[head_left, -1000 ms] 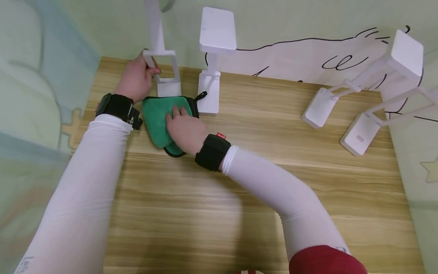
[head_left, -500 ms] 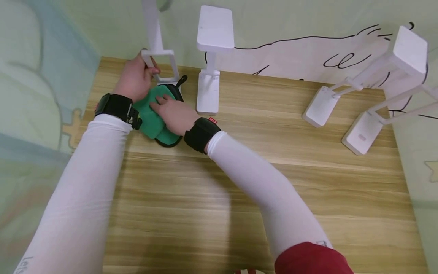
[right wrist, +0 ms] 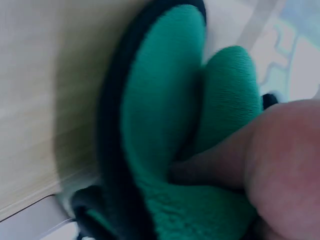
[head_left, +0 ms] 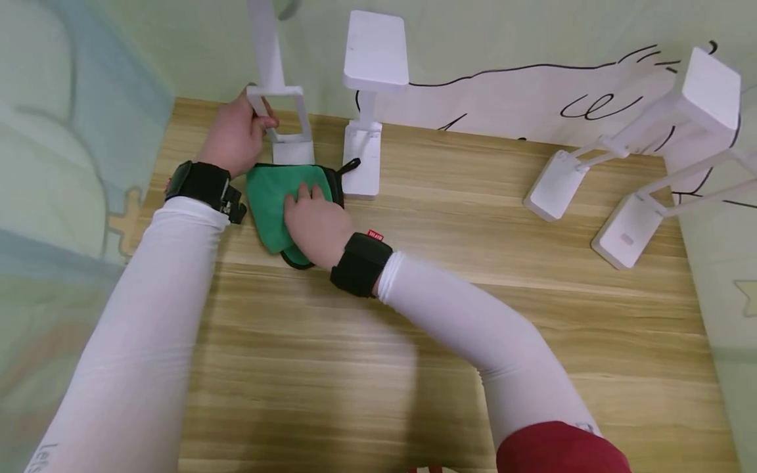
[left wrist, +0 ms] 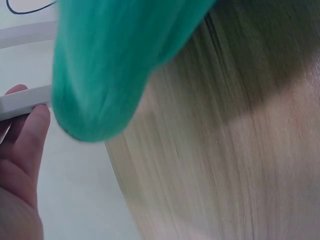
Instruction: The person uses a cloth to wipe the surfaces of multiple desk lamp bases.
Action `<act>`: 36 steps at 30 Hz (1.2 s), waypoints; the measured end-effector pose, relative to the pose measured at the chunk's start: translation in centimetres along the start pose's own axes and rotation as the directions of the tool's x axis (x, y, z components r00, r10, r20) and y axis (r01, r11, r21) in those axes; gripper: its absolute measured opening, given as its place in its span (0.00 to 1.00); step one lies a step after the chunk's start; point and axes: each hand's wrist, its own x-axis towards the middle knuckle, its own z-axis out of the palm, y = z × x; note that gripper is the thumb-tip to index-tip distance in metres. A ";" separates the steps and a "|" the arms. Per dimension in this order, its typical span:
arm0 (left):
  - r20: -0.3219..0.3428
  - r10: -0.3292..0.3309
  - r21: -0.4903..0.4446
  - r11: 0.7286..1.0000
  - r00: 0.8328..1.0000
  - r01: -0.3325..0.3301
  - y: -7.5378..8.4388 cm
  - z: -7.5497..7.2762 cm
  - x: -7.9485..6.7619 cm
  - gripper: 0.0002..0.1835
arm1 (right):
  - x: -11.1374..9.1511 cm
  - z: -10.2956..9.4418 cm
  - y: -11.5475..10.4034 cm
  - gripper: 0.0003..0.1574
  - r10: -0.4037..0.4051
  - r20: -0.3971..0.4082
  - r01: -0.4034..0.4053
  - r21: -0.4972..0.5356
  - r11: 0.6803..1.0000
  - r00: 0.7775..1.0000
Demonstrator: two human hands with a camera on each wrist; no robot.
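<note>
We wear close-fitting white sleeves, the left sleeve (head_left: 138, 309) printed with dark lettering (head_left: 46, 453) low on the forearm, the right sleeve (head_left: 467, 318) bearing a small dark mark (head_left: 585, 427) near its upper end. Above that shows a deep red garment sleeve (head_left: 562, 450). Both our wrists carry wide black straps: the left strap (head_left: 202, 184) has a small black fitting (head_left: 234, 203), the right strap (head_left: 361, 265) a red tag (head_left: 375, 234) with pale lettering.
</note>
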 end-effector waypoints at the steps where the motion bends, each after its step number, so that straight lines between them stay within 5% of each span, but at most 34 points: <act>1: 0.000 -0.003 -0.001 1.000 1.000 0.003 0.0 0.1 0.0 0.13 | -0.3 -0.1 -0.2 0.22 -0.012 0.005 0.012 0.008 1.000 1.000; 8: -0.005 0.000 -0.004 1.000 1.000 0.000 -0.2 0.2 -0.1 0.13 | 0.9 0.3 -0.2 0.24 -0.106 0.024 0.102 0.123 0.987 0.994; 15: 0.012 -0.011 -0.029 1.000 1.000 0.012 -1.0 0.2 -0.2 0.13 | 4.3 1.3 0.2 0.27 -0.022 0.041 0.015 0.153 0.988 0.999; 24: 0.000 -0.009 -0.001 1.000 1.000 0.009 -1.5 -0.1 -0.7 0.12 | 2.3 0.5 -0.6 0.26 -0.106 0.115 0.096 0.091 0.991 0.988; 30: -0.005 -0.019 0.024 1.000 1.000 0.019 -1.6 -0.2 -0.8 0.13 | 3.1 -1.1 0.1 0.14 -0.227 0.115 0.193 0.248 0.949 0.967; 36: -0.002 -0.005 0.003 1.000 1.000 0.005 -1.4 0.0 -0.8 0.12 | 5.9 0.1 1.0 0.24 -0.101 0.052 0.087 0.226 0.970 0.994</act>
